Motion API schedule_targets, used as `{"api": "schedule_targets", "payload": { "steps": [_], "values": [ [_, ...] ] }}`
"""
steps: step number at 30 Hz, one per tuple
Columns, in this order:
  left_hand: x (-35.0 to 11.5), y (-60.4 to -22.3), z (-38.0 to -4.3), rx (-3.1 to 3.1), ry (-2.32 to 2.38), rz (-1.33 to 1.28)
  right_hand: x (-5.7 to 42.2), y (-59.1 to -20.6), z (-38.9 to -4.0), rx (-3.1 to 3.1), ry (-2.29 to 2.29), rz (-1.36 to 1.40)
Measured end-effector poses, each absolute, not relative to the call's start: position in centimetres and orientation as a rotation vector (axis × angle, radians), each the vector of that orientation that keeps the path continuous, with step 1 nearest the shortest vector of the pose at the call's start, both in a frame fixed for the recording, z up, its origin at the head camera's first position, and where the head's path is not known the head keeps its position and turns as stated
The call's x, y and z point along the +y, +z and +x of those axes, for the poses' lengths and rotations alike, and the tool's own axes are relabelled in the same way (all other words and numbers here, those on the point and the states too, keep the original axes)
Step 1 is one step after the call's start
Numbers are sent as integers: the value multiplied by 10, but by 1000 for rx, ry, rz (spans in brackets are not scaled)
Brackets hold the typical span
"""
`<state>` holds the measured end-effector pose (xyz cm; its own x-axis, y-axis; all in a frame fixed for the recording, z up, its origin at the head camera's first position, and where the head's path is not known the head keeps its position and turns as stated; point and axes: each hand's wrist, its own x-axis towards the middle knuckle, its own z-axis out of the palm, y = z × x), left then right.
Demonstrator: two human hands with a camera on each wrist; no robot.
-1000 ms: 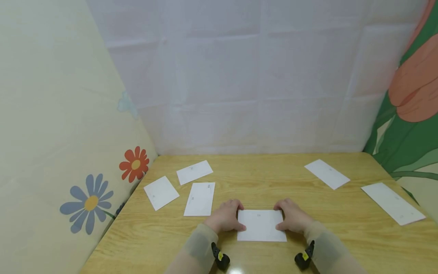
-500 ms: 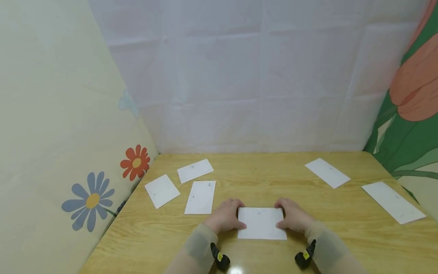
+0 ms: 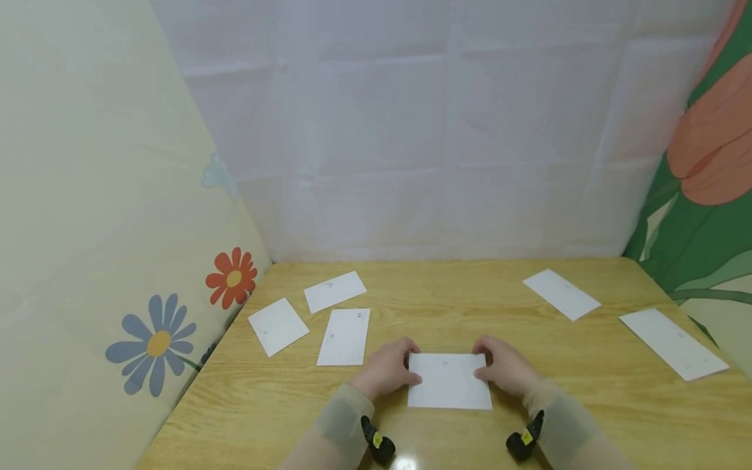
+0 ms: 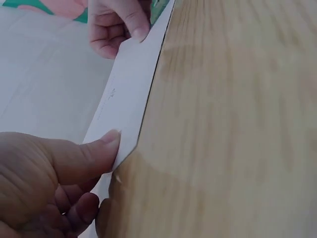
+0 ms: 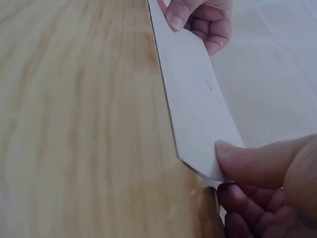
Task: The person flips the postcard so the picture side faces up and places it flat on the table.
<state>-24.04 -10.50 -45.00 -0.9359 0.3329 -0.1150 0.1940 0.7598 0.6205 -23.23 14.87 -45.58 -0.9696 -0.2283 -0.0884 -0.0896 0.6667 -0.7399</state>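
Observation:
A white paper card (image 3: 449, 385) with a small printed mark near its far edge lies flat before the person, close over the tabletop. At its left side the left hand (image 3: 388, 369) pinches it, thumb on the upper face and fingers curled around the edge. The right hand (image 3: 505, 367) grips the opposite side the same way. In the left wrist view the left thumb (image 4: 94, 156) presses near the card's corner, and the right wrist view shows the right thumb (image 5: 252, 161) doing likewise. Most of the other fingertips are hidden beneath or behind the card.
Three more white cards lie at the left: a near one (image 3: 344, 337), a far one (image 3: 335, 292) and an outer one (image 3: 279, 328). Two others, one card (image 3: 561, 294) and a longer-looking card (image 3: 673, 344), lie at the right. A white cloth (image 3: 376, 143) hangs behind the wooden table (image 3: 446, 307).
Both thumbs have slid a little farther from the person along the card's sides. The view has tilted slightly; the other cards keep their places.

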Motion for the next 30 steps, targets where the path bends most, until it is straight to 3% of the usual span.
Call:
{"api": "schedule_targets", "payload": {
  "steps": [30],
  "values": [
    [-107, -432, -234, 2691, 1219, 349, 156, -433, -223, 2708, -1380, -271]
  ]
}}
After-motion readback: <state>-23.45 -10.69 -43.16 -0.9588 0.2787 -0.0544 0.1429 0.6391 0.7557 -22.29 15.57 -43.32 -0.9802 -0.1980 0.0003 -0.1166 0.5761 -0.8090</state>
